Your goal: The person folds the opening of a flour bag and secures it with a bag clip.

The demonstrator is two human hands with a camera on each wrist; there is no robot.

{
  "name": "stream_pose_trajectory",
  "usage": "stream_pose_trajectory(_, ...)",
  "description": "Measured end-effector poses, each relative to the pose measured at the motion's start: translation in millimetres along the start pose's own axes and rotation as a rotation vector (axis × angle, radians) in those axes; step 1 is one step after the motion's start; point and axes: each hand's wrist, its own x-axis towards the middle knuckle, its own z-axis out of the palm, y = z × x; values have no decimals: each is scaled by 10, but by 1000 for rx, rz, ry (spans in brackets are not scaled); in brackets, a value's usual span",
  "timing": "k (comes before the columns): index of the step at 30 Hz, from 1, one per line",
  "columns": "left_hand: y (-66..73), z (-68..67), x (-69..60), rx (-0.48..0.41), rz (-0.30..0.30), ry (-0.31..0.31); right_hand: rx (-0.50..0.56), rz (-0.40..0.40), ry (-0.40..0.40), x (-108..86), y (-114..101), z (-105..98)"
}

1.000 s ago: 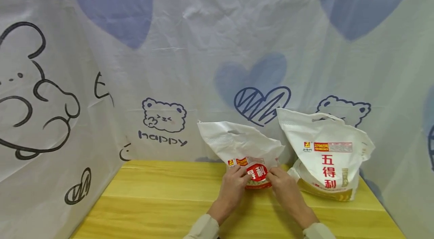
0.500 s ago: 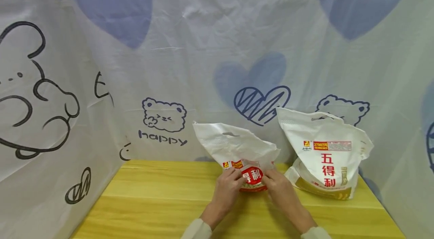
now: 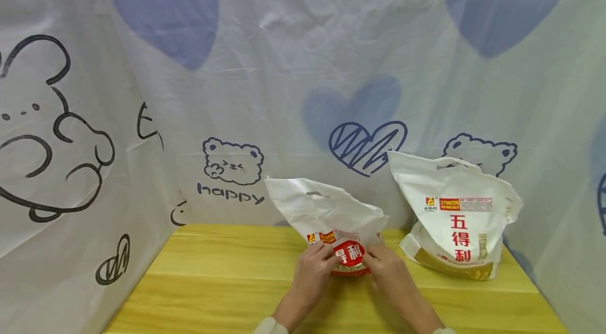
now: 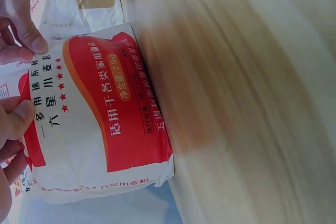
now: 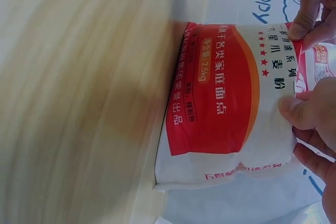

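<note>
White-and-red bag [image 3: 331, 205] upright on the table [image 3: 213, 276], base seemingly resting on it; slack top with slot handle skews toward the person's left. Left hand [image 3: 312, 271] at the bag's left front: fingers [image 4: 14, 166] curled, nearly closed, pinching the wrapper against the thumb. Right hand [image 3: 390, 273] mirrors it at the right front, fingers [image 5: 311, 158] bent in, thumb pressed to the printed face, material nipped between. Red oval label shows between the hands. Second, larger-looking white bag [image 3: 454, 202] near, to the right, before the patterned cloth [image 3: 284, 76].
</note>
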Motion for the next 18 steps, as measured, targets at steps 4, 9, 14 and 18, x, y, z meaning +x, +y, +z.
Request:
stream_pose_trajectory(4, 6, -61, -15, 0, -8, 24, -10, 4, -22, 16, -51, -22)
stream_pose_trajectory(9, 16, -135, -51, -17, -25, 14, 1, -3, -23, 25, -117, -50)
stream_pose_trajectory(14, 24, -191, -96, -28, -19, 16, 16, 4, -28, 21, -193, -78)
stream_pose_trajectory(18, 32, -248, -141, -37, -3, 45, 26, 9, -44, 10, -273, -95)
